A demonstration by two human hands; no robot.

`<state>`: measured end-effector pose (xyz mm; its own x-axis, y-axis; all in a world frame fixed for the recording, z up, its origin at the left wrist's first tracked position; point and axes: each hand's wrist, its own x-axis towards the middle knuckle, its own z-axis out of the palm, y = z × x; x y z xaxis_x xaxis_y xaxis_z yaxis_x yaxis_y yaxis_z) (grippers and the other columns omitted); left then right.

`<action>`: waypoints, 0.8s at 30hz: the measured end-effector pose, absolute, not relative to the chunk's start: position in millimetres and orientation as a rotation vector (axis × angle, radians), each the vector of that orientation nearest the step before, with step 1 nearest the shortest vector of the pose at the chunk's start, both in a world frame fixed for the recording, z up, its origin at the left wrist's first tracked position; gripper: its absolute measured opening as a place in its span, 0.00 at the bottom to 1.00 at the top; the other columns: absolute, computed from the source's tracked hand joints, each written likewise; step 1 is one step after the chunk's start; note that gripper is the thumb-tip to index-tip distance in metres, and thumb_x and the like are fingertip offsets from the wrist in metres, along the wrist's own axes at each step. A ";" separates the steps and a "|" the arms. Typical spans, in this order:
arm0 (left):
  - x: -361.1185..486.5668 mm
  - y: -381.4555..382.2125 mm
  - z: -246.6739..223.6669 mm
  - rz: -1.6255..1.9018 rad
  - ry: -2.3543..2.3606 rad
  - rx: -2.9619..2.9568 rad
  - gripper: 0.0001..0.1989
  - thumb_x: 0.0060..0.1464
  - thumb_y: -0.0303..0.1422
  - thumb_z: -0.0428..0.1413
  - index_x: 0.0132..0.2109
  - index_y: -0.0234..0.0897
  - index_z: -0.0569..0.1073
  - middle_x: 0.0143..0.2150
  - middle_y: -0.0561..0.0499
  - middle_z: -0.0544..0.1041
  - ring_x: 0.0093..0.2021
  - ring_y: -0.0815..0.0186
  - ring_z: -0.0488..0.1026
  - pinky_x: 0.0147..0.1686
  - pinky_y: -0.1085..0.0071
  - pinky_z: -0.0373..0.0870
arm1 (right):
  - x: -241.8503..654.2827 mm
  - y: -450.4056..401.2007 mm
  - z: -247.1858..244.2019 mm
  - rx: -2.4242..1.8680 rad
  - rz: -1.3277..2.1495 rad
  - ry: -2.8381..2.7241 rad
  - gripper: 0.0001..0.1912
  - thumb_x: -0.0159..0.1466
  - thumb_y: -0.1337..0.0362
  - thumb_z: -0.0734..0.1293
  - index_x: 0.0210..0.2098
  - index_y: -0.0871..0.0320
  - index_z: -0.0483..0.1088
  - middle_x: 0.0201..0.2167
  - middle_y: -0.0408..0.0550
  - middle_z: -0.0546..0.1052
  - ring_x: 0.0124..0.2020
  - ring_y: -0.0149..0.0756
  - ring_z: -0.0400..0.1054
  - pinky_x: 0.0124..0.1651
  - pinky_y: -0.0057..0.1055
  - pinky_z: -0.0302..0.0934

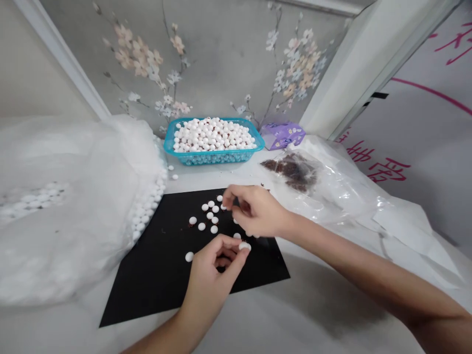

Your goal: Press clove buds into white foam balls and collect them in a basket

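My left hand (217, 268) is closed, pinching a small white ball (244, 246) between thumb and forefinger. A tiny reddish-brown bit shows just above that ball. Farther up, my right hand (256, 210) hovers over the black sheet (155, 275) with its fingers bent. Its thumb and forefinger are apart, and I see nothing held between them. Several loose white balls (214, 220) lie on the sheet left of the right hand, a few with reddish-brown bits under them. Others are partly hidden beneath that hand. One white ball (189, 256) sits alone by my left wrist.
Behind the sheet stands a blue basket (217, 158) heaped with white balls. A large clear bag of white balls (73, 221) takes up the left. At right lie a plastic bag of reddish-brown pieces (295, 172) and a purple tissue pack (283, 135), near the wall.
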<state>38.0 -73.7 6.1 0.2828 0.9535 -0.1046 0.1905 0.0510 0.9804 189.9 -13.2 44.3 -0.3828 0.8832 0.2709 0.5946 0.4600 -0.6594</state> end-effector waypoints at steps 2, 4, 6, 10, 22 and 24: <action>37.8 -75.4 5.6 0.843 1.145 1.480 0.05 0.51 0.35 0.56 0.33 0.38 0.72 0.29 0.54 0.75 0.29 0.71 0.70 0.27 0.77 0.66 | 172.7 17.7 41.4 -1.215 0.565 -2.178 0.08 0.53 0.74 0.61 0.32 0.59 0.66 0.29 0.40 0.74 0.22 0.25 0.61 0.27 0.23 0.53; 37.4 -77.0 4.9 0.845 1.143 1.547 0.05 0.52 0.34 0.55 0.34 0.38 0.72 0.31 0.54 0.76 0.29 0.71 0.70 0.28 0.76 0.67 | 151.1 49.2 33.5 -1.257 0.532 -2.253 0.06 0.56 0.69 0.62 0.34 0.59 0.67 0.28 0.42 0.74 0.26 0.28 0.64 0.29 0.24 0.54; 36.4 -78.2 4.6 0.858 1.134 1.605 0.04 0.53 0.33 0.54 0.35 0.39 0.72 0.33 0.53 0.76 0.30 0.70 0.71 0.31 0.75 0.68 | 128.6 77.5 23.8 -1.378 0.479 -2.281 0.11 0.58 0.64 0.63 0.40 0.60 0.67 0.29 0.43 0.74 0.30 0.32 0.66 0.32 0.26 0.56; 32.8 -77.2 6.4 0.915 1.128 1.681 0.04 0.53 0.32 0.54 0.35 0.39 0.72 0.34 0.52 0.76 0.34 0.67 0.72 0.35 0.72 0.69 | 94.5 115.5 11.5 -1.468 0.453 -2.268 0.16 0.58 0.59 0.65 0.42 0.63 0.67 0.34 0.51 0.75 0.37 0.39 0.67 0.34 0.28 0.58; 27.2 -66.5 0.9 1.035 1.241 1.485 0.03 0.51 0.31 0.55 0.32 0.39 0.73 0.41 0.50 0.74 0.44 0.65 0.71 0.36 0.75 0.71 | 160.2 50.2 46.8 -1.501 0.271 -2.089 0.10 0.60 0.59 0.63 0.35 0.59 0.70 0.22 0.41 0.70 0.25 0.30 0.63 0.29 0.25 0.52; 26.8 -66.2 0.7 1.067 1.233 1.460 0.03 0.51 0.31 0.55 0.35 0.39 0.73 0.41 0.50 0.74 0.45 0.65 0.71 0.38 0.75 0.71 | 186.7 27.1 54.1 -1.523 0.314 -2.024 0.09 0.59 0.60 0.64 0.34 0.60 0.70 0.21 0.39 0.68 0.22 0.27 0.61 0.28 0.24 0.51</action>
<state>26.8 -66.2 0.7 0.1234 0.9909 0.0547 0.1961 -0.0784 0.9774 186.7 27.1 54.1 -0.1789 0.9349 0.3066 0.7983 0.3201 -0.5102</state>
